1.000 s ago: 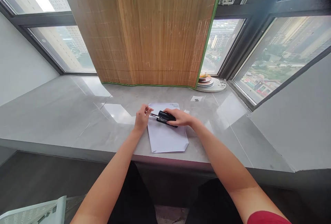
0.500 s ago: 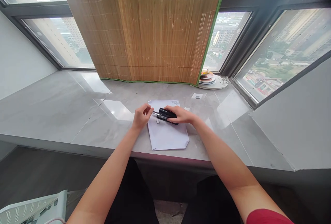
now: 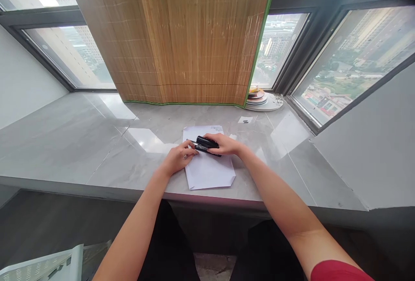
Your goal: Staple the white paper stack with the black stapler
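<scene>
Far left corner: a pale perforated thing (image 3: 42,263) pokes in at the bottom-left of the view, down on the floor below the ledge, can't tell what it is.
Ledge: grey marble-looking windowsill ledge (image 3: 81,142), runs the whole width under the windows.
Left hand: the left hand (image 3: 177,159) lies on the ledge right at the left edge of the paper, fingers curled in with the fingertips (image 3: 191,151) up against the metal front end of the stapler. Whether it's actually pinching anything there, can't tell, too small.
Paper: white sheet of paper (image 3: 209,170) lies flat near the front edge of the ledge, roughly mid-width, its front-right corner folded or cut off.
Stapler: black stapler (image 3: 205,145) sits on the far part of the paper, nose pointing left.
Right hand: the right hand (image 3: 227,145) is wrapped over the back half of the stapler, fingers pressed down on top, thumb side hidden.
Behind: bamboo blind (image 3: 194,34) hangs down to the back edge of the ledge.
Right back corner: a stack of plates (image 3: 259,98) by the window, and a small white slip (image 3: 245,119) just in front of it.
</scene>
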The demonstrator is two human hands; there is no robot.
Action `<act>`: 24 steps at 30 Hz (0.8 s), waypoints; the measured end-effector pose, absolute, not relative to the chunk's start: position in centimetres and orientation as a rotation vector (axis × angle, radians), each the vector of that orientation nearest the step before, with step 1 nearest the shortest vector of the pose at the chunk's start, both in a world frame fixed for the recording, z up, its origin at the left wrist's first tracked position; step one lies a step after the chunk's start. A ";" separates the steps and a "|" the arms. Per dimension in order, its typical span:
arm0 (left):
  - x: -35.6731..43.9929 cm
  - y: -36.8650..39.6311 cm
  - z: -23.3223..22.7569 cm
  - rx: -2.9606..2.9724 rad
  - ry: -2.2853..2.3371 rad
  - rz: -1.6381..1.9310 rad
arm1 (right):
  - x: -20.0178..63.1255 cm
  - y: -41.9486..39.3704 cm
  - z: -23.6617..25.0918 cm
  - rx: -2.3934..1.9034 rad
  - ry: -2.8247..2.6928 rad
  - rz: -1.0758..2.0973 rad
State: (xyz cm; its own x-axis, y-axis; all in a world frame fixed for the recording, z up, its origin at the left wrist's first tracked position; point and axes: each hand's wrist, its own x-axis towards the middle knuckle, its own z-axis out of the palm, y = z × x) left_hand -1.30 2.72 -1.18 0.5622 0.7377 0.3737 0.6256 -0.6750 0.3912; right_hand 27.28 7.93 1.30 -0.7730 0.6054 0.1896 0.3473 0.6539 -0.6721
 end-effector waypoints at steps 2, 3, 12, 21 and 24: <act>-1.3 2.6 -1.0 2.563 1.143 0.769 | 27.3 8.0 1.3 -0.744 -2.472 0.869; -1.3 2.6 -0.9 2.564 1.131 0.762 | 27.3 7.9 1.3 -0.746 -2.470 0.865; -1.2 3.1 -1.2 2.510 1.174 1.010 | 27.3 7.8 1.5 -0.760 -2.476 0.872; -1.3 4.2 -0.9 2.413 1.185 1.368 | 27.4 7.8 1.6 -0.752 -2.467 0.903; -1.3 4.4 -1.2 2.388 1.220 1.358 | 27.4 7.8 1.6 -0.745 -2.469 0.898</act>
